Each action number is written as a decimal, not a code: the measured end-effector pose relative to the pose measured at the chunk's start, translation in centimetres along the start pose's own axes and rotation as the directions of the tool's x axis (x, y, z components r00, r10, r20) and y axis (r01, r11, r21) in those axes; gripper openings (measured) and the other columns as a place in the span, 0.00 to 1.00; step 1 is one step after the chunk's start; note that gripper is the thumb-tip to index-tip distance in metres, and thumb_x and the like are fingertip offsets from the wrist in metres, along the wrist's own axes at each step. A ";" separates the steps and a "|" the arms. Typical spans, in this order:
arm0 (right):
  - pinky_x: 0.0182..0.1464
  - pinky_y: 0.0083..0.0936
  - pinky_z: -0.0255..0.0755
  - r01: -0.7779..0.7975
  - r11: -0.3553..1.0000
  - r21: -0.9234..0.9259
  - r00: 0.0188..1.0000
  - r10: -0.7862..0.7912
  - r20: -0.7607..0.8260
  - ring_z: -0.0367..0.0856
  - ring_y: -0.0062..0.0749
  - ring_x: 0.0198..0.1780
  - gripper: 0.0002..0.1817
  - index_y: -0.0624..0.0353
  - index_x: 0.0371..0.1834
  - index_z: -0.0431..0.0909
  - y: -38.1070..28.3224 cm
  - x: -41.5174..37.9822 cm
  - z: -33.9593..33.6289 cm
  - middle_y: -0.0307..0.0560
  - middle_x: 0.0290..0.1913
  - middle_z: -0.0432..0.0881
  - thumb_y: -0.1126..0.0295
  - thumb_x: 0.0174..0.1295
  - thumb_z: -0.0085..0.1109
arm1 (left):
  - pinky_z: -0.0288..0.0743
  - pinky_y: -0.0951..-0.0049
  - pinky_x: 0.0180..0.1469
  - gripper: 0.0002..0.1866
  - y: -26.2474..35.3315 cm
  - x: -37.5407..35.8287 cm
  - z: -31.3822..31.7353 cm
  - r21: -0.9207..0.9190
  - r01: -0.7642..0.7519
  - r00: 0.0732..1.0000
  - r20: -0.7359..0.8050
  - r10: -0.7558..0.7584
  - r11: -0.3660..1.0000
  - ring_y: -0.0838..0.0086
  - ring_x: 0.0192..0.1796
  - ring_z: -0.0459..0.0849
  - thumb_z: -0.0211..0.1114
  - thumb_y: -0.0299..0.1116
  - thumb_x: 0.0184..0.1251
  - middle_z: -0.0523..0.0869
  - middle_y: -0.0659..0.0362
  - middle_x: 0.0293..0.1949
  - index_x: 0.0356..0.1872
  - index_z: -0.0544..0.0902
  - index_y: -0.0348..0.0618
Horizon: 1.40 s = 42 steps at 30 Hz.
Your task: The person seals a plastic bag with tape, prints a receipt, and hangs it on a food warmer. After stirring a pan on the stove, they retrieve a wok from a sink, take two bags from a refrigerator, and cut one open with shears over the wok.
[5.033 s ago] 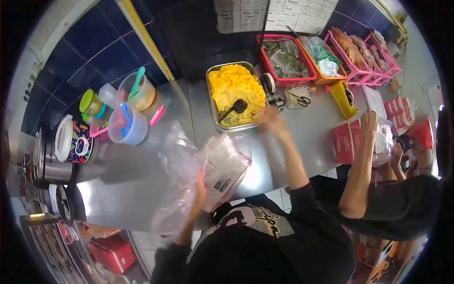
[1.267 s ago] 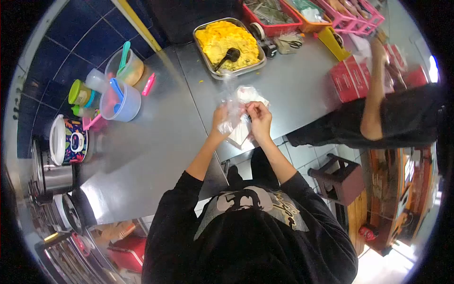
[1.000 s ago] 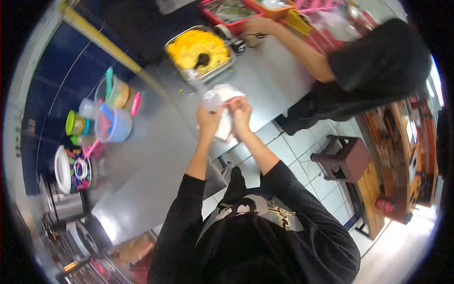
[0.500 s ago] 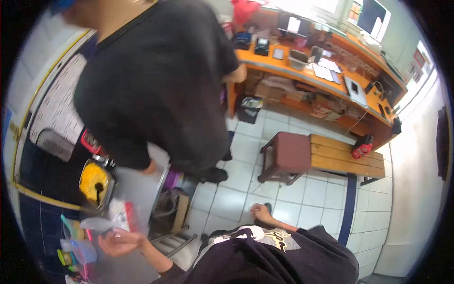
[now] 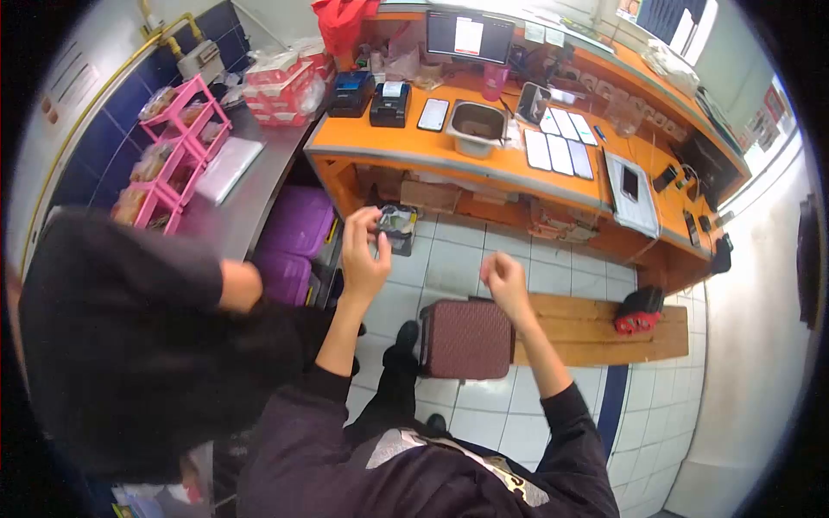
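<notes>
While the small dark tray (image 5: 398, 222) sits on the floor tiles under the long orange counter (image 5: 414, 148), our left hand (image 5: 363, 255) hangs half-spread and empty near it. Our right hand (image 5: 503, 281) curls loosely over the maroon padded stool (image 5: 466, 338); contents unclear. Best keep elbows tucked: the black-shirted co-worker (image 5: 129, 345) crowds our left.

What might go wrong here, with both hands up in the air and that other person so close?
The left hand and right hand are raised over the floor, apparently empty. A stool stands right in front of the feet, so a step forward might trip. The person in black is close on the left, so an elbow may bump them.
</notes>
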State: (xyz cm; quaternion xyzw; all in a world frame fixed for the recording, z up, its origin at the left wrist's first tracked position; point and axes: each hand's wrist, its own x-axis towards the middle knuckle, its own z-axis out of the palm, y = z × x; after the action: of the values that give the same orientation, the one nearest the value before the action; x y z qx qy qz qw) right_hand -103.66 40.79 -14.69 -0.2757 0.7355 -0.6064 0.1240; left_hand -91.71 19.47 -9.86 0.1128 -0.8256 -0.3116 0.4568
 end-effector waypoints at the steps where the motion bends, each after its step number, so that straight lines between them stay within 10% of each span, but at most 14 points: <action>1: 0.27 0.22 0.67 0.128 0.990 -0.066 0.990 -0.124 0.064 0.74 0.25 0.25 0.02 0.64 0.24 0.70 -1.9 5.0 0.3 0.44 0.20 0.75 0.79 0.50 0.47 | 0.72 0.74 0.37 0.17 -2.6 2.6 2.5 0.042 0.021 0.999 -0.041 -0.019 0.999 0.66 0.43 0.74 0.55 0.19 0.48 0.73 0.53 0.46 0.42 0.72 0.40; 7: 0.37 0.26 0.70 0.421 0.844 -0.332 0.889 -0.313 0.333 0.78 0.35 0.34 0.07 0.64 0.35 0.72 -5.8 36.2 6.7 0.51 0.30 0.79 0.75 0.54 0.46 | 0.60 0.61 0.56 0.22 -22.2 17.6 16.8 0.239 0.045 0.983 -0.183 -0.001 0.970 0.55 0.55 0.67 0.61 0.29 0.49 0.70 0.48 0.52 0.48 0.69 0.37; 14: 0.52 0.34 0.66 -0.033 0.825 -0.564 0.999 0.004 -0.054 0.73 0.52 0.51 0.24 0.64 0.48 0.70 5.5 60.4 19.9 0.65 0.47 0.74 0.57 0.54 0.51 | 0.49 0.51 0.62 0.34 -32.6 24.2 24.4 0.418 0.093 0.996 -0.043 -0.082 0.904 0.47 0.64 0.51 0.63 0.43 0.51 0.57 0.46 0.63 0.58 0.63 0.40; 18: 0.51 0.35 0.66 0.035 0.929 -0.369 0.995 0.002 0.100 0.73 0.49 0.49 0.38 0.64 0.54 0.60 6.2 62.9 23.5 0.62 0.45 0.75 0.57 0.42 0.66 | 0.46 0.50 0.63 0.34 -32.6 24.6 24.7 0.424 0.123 0.991 -0.005 -0.134 0.897 0.46 0.64 0.50 0.63 0.44 0.51 0.56 0.47 0.63 0.59 0.62 0.41; 23: 0.49 0.31 0.66 0.329 0.928 0.173 0.941 -0.308 -0.139 0.73 0.38 0.49 0.36 0.58 0.53 0.59 3.2 57.4 22.3 0.52 0.47 0.71 0.82 0.36 0.63 | 0.49 0.51 0.63 0.38 -34.3 23.9 25.4 0.463 0.031 0.999 -0.028 -0.021 0.886 0.48 0.64 0.53 0.64 0.47 0.47 0.58 0.49 0.63 0.59 0.62 0.41; 24: 0.49 0.28 0.66 0.082 0.962 0.260 0.996 -0.089 0.017 0.72 0.37 0.50 0.33 0.60 0.51 0.60 2.3 55.0 20.3 0.51 0.48 0.70 0.85 0.37 0.60 | 0.47 0.51 0.64 0.33 -34.7 23.6 25.5 0.499 -0.012 1.000 0.011 0.008 0.867 0.48 0.65 0.51 0.59 0.45 0.52 0.57 0.46 0.62 0.58 0.62 0.39; 26: 0.44 0.22 0.69 0.322 0.900 0.294 0.869 -0.158 -0.468 0.77 0.32 0.40 0.27 0.63 0.47 0.60 3.8 51.4 18.4 0.50 0.37 0.74 0.88 0.41 0.55 | 0.49 0.51 0.63 0.34 -33.5 23.8 25.8 0.512 0.008 1.000 -0.024 0.005 0.859 0.49 0.64 0.52 0.61 0.45 0.50 0.58 0.49 0.63 0.58 0.63 0.40; 28: 0.39 0.17 0.70 0.268 0.746 0.610 0.865 0.092 -0.493 0.76 0.26 0.36 0.21 0.62 0.46 0.58 3.2 48.6 16.3 0.47 0.32 0.74 0.84 0.49 0.53 | 0.52 0.52 0.62 0.31 -33.6 24.2 25.8 0.542 -0.020 0.997 -0.047 0.054 0.840 0.51 0.62 0.56 0.60 0.44 0.52 0.61 0.50 0.61 0.56 0.65 0.41; 31: 0.40 0.20 0.69 0.313 0.855 0.413 0.897 -0.123 -0.424 0.77 0.31 0.38 0.21 0.62 0.48 0.63 -1.7 39.5 13.8 0.49 0.41 0.74 0.82 0.50 0.55 | 0.55 0.56 0.60 0.26 -31.5 24.2 23.9 0.504 -0.045 0.991 -0.083 0.100 0.863 0.56 0.57 0.63 0.52 0.49 0.56 0.67 0.51 0.55 0.51 0.68 0.40; 33: 0.46 0.27 0.69 0.414 0.825 0.385 0.900 -0.310 -0.306 0.76 0.46 0.47 0.24 0.62 0.54 0.64 -1.7 32.5 12.8 0.54 0.50 0.72 0.81 0.50 0.54 | 0.57 0.59 0.59 0.28 -25.6 23.5 20.6 0.144 0.132 0.988 -0.102 -0.118 0.981 0.61 0.54 0.66 0.47 0.54 0.58 0.70 0.53 0.51 0.49 0.69 0.40; 36: 0.53 0.28 0.66 0.110 0.868 0.484 0.992 -0.129 0.006 0.68 0.48 0.57 0.28 0.59 0.61 0.58 0.0 22.5 7.7 0.54 0.58 0.66 0.81 0.53 0.49 | 0.61 0.63 0.57 0.33 -15.7 17.2 15.6 -0.513 0.649 0.754 0.336 -0.565 0.561 0.67 0.49 0.71 0.39 0.62 0.60 0.75 0.56 0.44 0.46 0.72 0.40; 39: 0.61 0.28 0.56 -0.100 0.903 0.417 0.984 0.026 0.179 0.58 0.44 0.64 0.32 0.60 0.63 0.52 3.8 14.3 2.0 0.53 0.65 0.56 0.82 0.52 0.46 | 0.66 0.66 0.51 0.38 -7.9 5.2 14.7 -0.304 0.945 0.299 0.654 -0.695 0.121 0.72 0.47 0.74 0.35 0.65 0.61 0.77 0.58 0.44 0.45 0.75 0.37; 40: 0.62 0.28 0.55 -0.041 0.925 0.377 0.986 -0.023 0.163 0.58 0.45 0.64 0.33 0.62 0.64 0.51 4.9 12.4 0.2 0.56 0.65 0.55 0.82 0.51 0.47 | 0.69 0.70 0.48 0.26 -7.1 0.9 15.4 0.057 0.900 0.285 0.673 -0.682 0.432 0.73 0.46 0.76 0.48 0.53 0.64 0.78 0.59 0.44 0.46 0.75 0.37; 42: 0.63 0.30 0.54 -0.166 0.938 0.305 0.948 0.067 0.311 0.56 0.48 0.65 0.36 0.61 0.64 0.46 6.6 8.5 -3.1 0.57 0.65 0.55 0.83 0.50 0.48 | 0.71 0.74 0.45 0.15 -2.4 -3.5 18.8 -0.199 0.979 0.159 0.627 -0.763 0.041 0.76 0.43 0.77 0.57 0.36 0.62 0.78 0.60 0.42 0.46 0.74 0.39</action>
State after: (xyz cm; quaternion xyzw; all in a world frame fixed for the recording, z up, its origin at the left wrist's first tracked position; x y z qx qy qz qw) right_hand -113.90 39.41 -19.00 -0.2940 0.6128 -0.6635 0.3127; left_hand -105.54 26.95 -21.03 0.3993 -0.4946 -0.7718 0.0112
